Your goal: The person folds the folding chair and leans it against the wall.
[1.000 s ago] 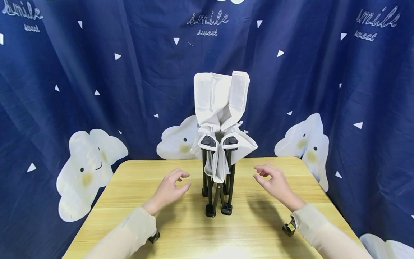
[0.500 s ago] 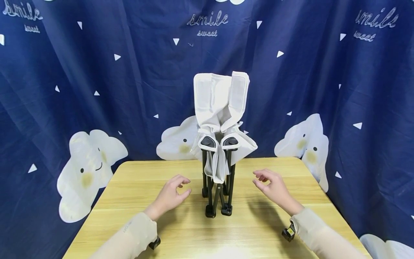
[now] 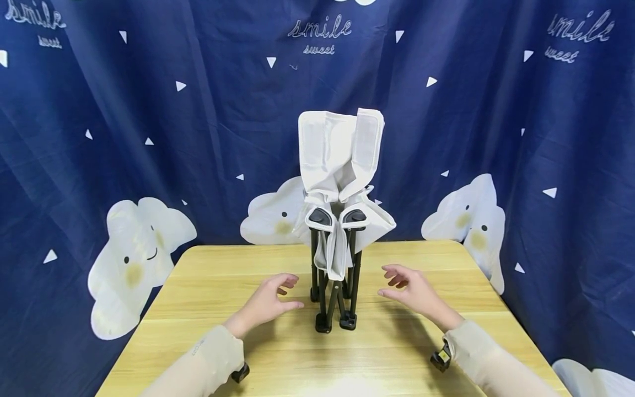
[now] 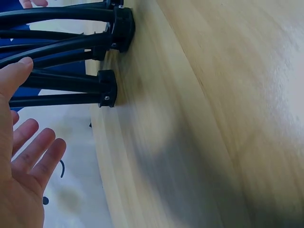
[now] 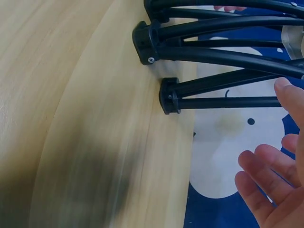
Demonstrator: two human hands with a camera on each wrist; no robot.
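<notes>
A folded camping chair [image 3: 342, 160] stands upright near the middle of the table, its white fabric bunched above thin black legs [image 3: 353, 281]. Black plastic feet [image 5: 169, 95] at the leg ends rest on the wood. Just left of the legs is my left hand [image 3: 265, 302], its fingers loosely bent and the thumb pointing at the chair. My right hand [image 3: 414, 289] is held on the other side, a wider gap away, thumb and fingers apart. Neither hand holds anything or touches the chair in the head view. The wrist views show each palm facing the legs.
The light wooden table [image 3: 213, 275] has rounded far corners. Behind it and along both sides hangs a dark blue curtain [image 3: 218, 99] with white clouds and triangles. A small black device [image 3: 440, 358] sits under the right cuff, another [image 3: 240, 373] under the left.
Both hands have moved inward toward the chair legs and slightly nearer the person, their fingers opening a little. The chair has stayed in place.
</notes>
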